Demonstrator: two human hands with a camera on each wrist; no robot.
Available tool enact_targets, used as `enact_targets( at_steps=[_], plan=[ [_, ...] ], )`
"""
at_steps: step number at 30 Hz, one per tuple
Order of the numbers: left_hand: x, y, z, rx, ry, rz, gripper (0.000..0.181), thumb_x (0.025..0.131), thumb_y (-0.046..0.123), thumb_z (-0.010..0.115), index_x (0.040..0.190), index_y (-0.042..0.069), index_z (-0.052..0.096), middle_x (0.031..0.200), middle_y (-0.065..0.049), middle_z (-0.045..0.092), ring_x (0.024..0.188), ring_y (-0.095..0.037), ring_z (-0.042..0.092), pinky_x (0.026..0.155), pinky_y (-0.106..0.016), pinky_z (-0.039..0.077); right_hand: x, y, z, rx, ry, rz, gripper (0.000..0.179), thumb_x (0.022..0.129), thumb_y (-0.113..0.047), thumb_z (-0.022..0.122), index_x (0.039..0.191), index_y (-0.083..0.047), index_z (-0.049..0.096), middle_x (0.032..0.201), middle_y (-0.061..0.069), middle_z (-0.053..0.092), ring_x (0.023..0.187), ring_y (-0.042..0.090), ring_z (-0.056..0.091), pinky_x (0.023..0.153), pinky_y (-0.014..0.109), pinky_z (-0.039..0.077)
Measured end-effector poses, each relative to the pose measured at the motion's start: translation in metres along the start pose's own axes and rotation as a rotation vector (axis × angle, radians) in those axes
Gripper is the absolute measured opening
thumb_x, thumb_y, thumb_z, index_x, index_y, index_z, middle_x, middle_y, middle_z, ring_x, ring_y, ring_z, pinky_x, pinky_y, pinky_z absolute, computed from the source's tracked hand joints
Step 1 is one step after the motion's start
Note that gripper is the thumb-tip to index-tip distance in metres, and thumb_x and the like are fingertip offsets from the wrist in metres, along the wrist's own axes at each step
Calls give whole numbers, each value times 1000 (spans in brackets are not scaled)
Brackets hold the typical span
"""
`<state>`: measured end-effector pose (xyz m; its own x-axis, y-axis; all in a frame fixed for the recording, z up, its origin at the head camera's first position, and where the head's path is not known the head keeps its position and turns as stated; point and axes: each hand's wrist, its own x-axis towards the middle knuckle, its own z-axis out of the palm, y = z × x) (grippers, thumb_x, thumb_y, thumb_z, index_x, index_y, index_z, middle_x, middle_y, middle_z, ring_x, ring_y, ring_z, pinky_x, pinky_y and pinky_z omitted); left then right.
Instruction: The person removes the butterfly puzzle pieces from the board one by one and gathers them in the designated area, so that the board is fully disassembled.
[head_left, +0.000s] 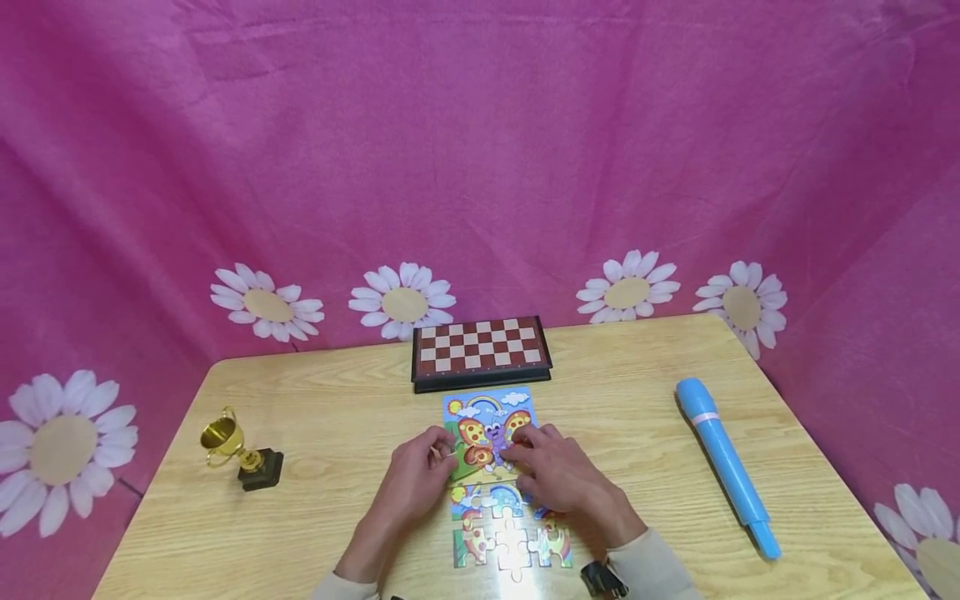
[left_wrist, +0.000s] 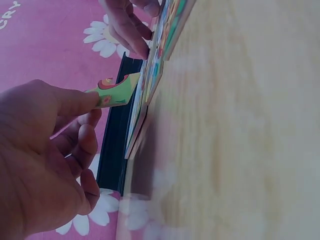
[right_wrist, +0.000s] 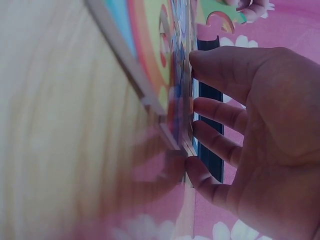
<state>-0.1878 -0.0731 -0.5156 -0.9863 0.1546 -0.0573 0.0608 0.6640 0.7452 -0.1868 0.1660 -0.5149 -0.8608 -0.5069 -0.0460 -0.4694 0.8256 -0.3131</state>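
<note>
My left hand pinches a green jigsaw piece between thumb and finger. In the left wrist view the piece is tilted, its edge overlapping the colourful puzzle picture. That butterfly picture, with a rainbow and a sun, lies flat on the table. On the right side of the picture rests my right hand, its fingertips touching the surface and its fingers spread in the right wrist view. Below the picture lie several jigsaw pieces, partly joined, with gaps between some; the right hand hides part of them.
Behind the picture stands a red-and-white checkered game board with a black case. A gold trophy cup is on the left of the wooden table. A blue microphone-shaped toy lies at right. A pink flowered cloth hangs behind.
</note>
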Motion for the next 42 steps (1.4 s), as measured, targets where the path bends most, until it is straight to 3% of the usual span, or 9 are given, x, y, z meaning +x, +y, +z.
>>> enact_targets(
  at_steps=[4, 15, 26, 32, 37, 42],
  plan=[
    [-5, -3, -1, -4, -25, 29, 25, 91, 17, 62, 116, 23, 65, 84, 8, 56, 70, -10, 50, 60, -21, 39, 1, 0, 0, 8, -13, 17, 40, 89, -26, 61, 129, -27, 62, 128, -1, 53, 106, 18, 44, 78, 36, 38],
    [-17, -6, -7, 39, -52, 80, 24, 88, 17, 59, 110, 20, 67, 76, 10, 55, 68, -7, 48, 62, -20, 39, 2, 0, 2, 12, -10, 29, 39, 89, -28, 62, 128, -26, 63, 127, -1, 53, 103, 17, 42, 74, 34, 36],
    [-33, -5, -9, 110, -142, 38, 22, 88, 19, 58, 108, 23, 66, 76, 12, 55, 71, -8, 46, 65, -22, 36, 2, 2, 3, 35, -4, 44, 39, 89, -28, 63, 128, -26, 63, 126, -2, 53, 103, 17, 42, 73, 34, 34],
    [-47, -5, -8, 145, -188, 108, 16, 89, 20, 59, 104, 24, 66, 73, 14, 54, 68, -4, 44, 65, -22, 35, 3, 1, 3, 37, -13, 48, 39, 89, -29, 64, 128, -27, 63, 126, -1, 53, 104, 18, 42, 75, 35, 35],
    [-56, -5, -6, 158, -189, 184, 17, 86, 17, 61, 100, 26, 66, 69, 19, 53, 66, 1, 44, 66, -20, 36, 3, 0, 3, 29, -15, 45, 40, 89, -30, 64, 129, -27, 62, 127, -1, 53, 104, 17, 42, 75, 35, 35],
    [-63, -5, -4, 147, -229, 199, 17, 85, 19, 62, 100, 26, 66, 67, 21, 53, 66, 3, 44, 65, -19, 36, 3, 1, 2, 29, -15, 40, 40, 90, -29, 63, 130, -27, 61, 128, 0, 53, 106, 18, 43, 77, 36, 36]
  ],
)
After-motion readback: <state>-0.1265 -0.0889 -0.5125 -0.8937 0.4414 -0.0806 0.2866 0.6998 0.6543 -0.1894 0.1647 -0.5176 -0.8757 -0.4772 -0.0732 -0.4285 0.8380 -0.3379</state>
